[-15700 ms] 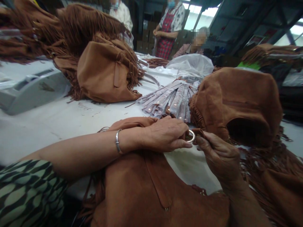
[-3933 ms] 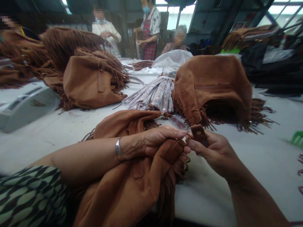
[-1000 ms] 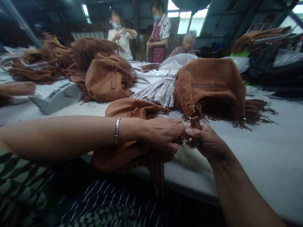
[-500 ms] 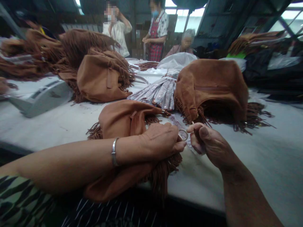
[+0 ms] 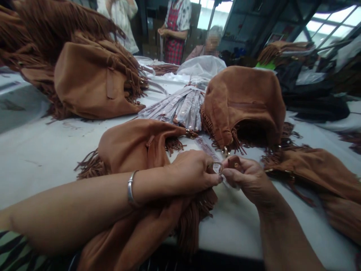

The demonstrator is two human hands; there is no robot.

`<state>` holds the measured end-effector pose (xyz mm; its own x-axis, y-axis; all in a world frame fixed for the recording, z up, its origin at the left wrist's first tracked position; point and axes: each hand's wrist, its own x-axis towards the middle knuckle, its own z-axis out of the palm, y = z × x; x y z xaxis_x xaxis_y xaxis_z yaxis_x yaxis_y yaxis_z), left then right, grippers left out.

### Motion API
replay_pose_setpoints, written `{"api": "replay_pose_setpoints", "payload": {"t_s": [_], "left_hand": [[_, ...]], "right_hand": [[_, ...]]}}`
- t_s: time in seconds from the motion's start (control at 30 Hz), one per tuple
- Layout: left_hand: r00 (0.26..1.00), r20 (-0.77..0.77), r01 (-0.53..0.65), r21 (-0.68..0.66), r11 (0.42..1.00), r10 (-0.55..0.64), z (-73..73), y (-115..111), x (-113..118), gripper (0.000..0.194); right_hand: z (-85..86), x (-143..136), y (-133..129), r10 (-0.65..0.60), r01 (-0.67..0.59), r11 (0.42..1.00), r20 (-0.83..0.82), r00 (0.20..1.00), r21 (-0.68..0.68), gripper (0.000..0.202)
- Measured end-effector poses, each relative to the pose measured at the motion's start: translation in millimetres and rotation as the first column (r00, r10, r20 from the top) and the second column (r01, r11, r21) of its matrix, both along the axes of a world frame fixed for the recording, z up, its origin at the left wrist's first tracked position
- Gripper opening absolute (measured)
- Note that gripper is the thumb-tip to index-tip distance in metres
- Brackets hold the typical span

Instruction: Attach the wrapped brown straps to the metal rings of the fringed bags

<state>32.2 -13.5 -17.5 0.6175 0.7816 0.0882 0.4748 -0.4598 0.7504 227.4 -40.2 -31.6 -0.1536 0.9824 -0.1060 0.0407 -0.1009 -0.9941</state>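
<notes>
Moved since half a second earlier: strap end (image 5: 233, 162), now turned so that its stud shows, in the right hand (image 5: 245, 175); also one flat fringed bag (image 5: 318, 169), newly come to the right side of the worktop (image 5: 234, 222).

Nearest: patterned sleeve (image 5: 14, 248), at lower left. Silver bracelet (image 5: 130, 188), on the left wrist.

Near bag (image 5: 126, 146), brown, fringed; lies partly on the worktop and hangs over its front edge, left forearm across it.

Left hand (image 5: 188, 171): grip closed on a metal ring (image 5: 214, 165), fingertips at its lower side. Right hand: grip pinching the strap end, just beside the ring; whether strap and ring are joined cannot be told.

Beyond the hands: strip in clear plastic (image 5: 207, 146), lying flat.

Mid-worktop: fanned bundle of plastic-sleeved straps (image 5: 184, 105), between a standing brown bag (image 5: 245, 86) at right and a second brown bag (image 5: 84, 82) at left, the latter before a heap of fringed bags (image 5: 62, 26).

Farther: translucent plastic bag (image 5: 201, 67); seated person (image 5: 210, 43); person in a red checked apron (image 5: 175, 34); person in a white top (image 5: 122, 22).

Farthest: bright windows (image 5: 213, 17).
</notes>
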Motion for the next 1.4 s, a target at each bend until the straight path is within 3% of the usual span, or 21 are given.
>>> {"api": "replay_pose_setpoints", "payload": {"t_s": [0.07, 0.13, 0.2, 0.27, 0.4, 0.47, 0.6, 0.8, 0.93, 1.03, 1.13, 1.27, 1.4], "left_hand": [[0.994, 0.099, 0.06, -0.157, 0.986, -0.045, -3.6, 4, 1, 0.025], [0.962, 0.246, 0.206, -0.38, 0.902, -0.116, -5.4, 9, 1, 0.023], [0.89, 0.436, 0.395, -0.59, 0.705, -0.134, -6.4, 16, 1, 0.02], [0.825, 0.56, 0.515, -0.686, 0.513, -0.078, -8.3, 24, 3, 0.022], [0.758, 0.651, 0.645, -0.736, 0.207, -0.046, -18.4, 38, 9, 0.04], [0.721, 0.692, 0.691, -0.714, 0.108, -0.036, -25.1, 42, 13, 0.037], [0.718, 0.689, 0.696, -0.708, 0.122, -0.096, -34.2, 46, 14, 0.035], [0.707, 0.689, 0.707, -0.695, 0.133, -0.157, -31.3, 44, 11, 0.042], [0.646, 0.755, 0.763, -0.642, 0.072, -0.117, -31.0, 43, 13, 0.037], [0.641, 0.758, 0.765, -0.644, 0.017, -0.12, -33.6, 44, 13, 0.04], [0.638, 0.761, 0.767, -0.642, 0.007, -0.123, -35.8, 45, 13, 0.041], [0.657, 0.749, 0.754, -0.656, 0.044, -0.092, -34.2, 42, 13, 0.037], [0.68, 0.725, 0.731, -0.655, 0.191, -0.109, -29.5, 37, 11, 0.041]], "right_hand": [[-2.6, -4, 1, -0.066, 0.066, 0.998, 0.0, 0.998, 0.025, 0.029], [-2.6, -5, 1, -0.119, 0.118, 0.99, 0.004, 0.993, 0.07, 0.027], [-0.6, -4, -1, -0.14, 0.139, 0.985, 0.002, 0.99, 0.105, 0.026], [2.3, -2, -3, -0.129, 0.131, 0.983, -0.021, 0.991, 0.126, 0.026], [6.3, 0, -7, -0.052, 0.06, 0.985, -0.052, 0.997, 0.164, 0.021], [7.4, 1, -9, -0.035, 0.043, 0.98, -0.044, 0.998, 0.193, 0.019], [8.8, 1, -10, 0.023, -0.014, 0.977, -0.038, 0.999, 0.214, 0.018], [6.1, 4, -7, 0.076, -0.069, 0.974, -0.027, 0.997, 0.214, 0.014], [2.3, 5, -4, 0.08, -0.066, 0.982, -0.074, 0.994, 0.18, 0.015], [1.7, 4, -3, 0.075, -0.064, 0.988, -0.073, 0.995, 0.144, 0.018], [3.0, 3, -3, 0.082, -0.073, 0.991, -0.072, 0.994, 0.114, 0.02], [3.9, 2, -3, 0.088, -0.082, 0.993, -0.069, 0.994, 0.087, 0.022], [0.8, 2, 1, 0.09, -0.086, 0.993, -0.042, 0.995, 0.077, 0.024]]}}
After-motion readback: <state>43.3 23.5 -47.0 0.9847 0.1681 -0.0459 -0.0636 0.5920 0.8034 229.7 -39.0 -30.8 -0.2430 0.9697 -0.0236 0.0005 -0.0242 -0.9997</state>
